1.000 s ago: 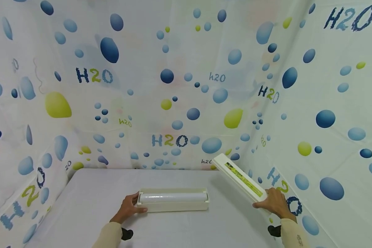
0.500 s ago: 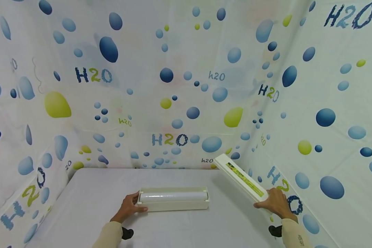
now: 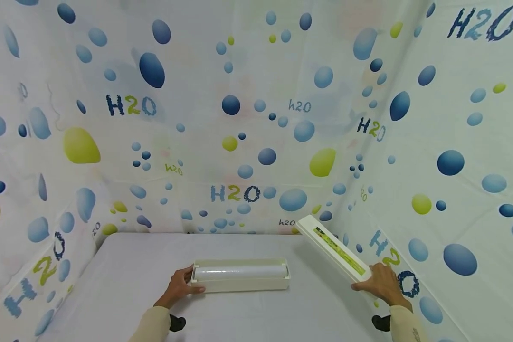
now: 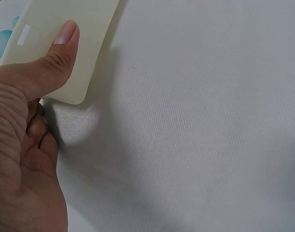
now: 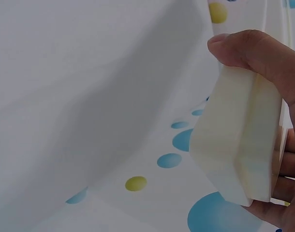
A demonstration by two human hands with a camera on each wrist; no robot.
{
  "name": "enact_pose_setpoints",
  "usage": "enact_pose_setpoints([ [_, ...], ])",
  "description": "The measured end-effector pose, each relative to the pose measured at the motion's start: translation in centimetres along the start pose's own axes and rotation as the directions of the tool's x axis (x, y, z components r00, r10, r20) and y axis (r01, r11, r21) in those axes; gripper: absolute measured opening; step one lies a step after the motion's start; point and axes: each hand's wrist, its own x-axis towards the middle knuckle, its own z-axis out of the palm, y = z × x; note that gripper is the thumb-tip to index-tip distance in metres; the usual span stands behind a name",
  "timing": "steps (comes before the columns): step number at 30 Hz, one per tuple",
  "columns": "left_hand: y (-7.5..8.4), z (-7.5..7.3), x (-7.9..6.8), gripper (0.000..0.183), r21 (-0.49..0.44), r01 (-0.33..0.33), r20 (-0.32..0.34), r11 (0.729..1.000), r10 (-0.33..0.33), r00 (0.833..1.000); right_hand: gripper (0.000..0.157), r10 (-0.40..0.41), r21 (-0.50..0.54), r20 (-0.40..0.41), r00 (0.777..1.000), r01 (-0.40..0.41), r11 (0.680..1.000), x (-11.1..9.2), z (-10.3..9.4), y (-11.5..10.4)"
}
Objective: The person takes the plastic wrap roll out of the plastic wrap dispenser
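A long cream plastic-wrap dispenser box [image 3: 243,285] lies across the table without a lid, a shiny roll of clear film [image 3: 239,271] inside it. My left hand [image 3: 179,286] grips its left end, the thumb along the front wall; in the left wrist view the thumb [image 4: 66,46] lies flat on the cream plastic. Off to the right, my right hand [image 3: 382,284] holds the dispenser's lid [image 3: 308,225] by its near end. This lid slants up and away to the left and carries a yellow-green label [image 3: 338,250]. In the right wrist view the thumb [image 5: 239,48] and fingers clasp the lid's end.
A white cloth covers the table [image 3: 145,251]. White sheeting with blue and green drops and H2O lettering forms the back wall [image 3: 205,156] and both sides. The right-hand sheet [image 3: 466,213] stands close beside my right hand.
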Motion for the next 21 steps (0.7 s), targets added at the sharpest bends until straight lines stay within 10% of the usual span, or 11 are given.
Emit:
enact_pose_setpoints([
  [21, 0.2, 0.2, -0.1, 0.108, 0.000, 0.025, -0.005, 1.000, -0.025, 1.000, 0.094, 0.056, 0.008, 0.024, 0.998, -0.056, 0.998, -0.4, 1.1, 0.7],
])
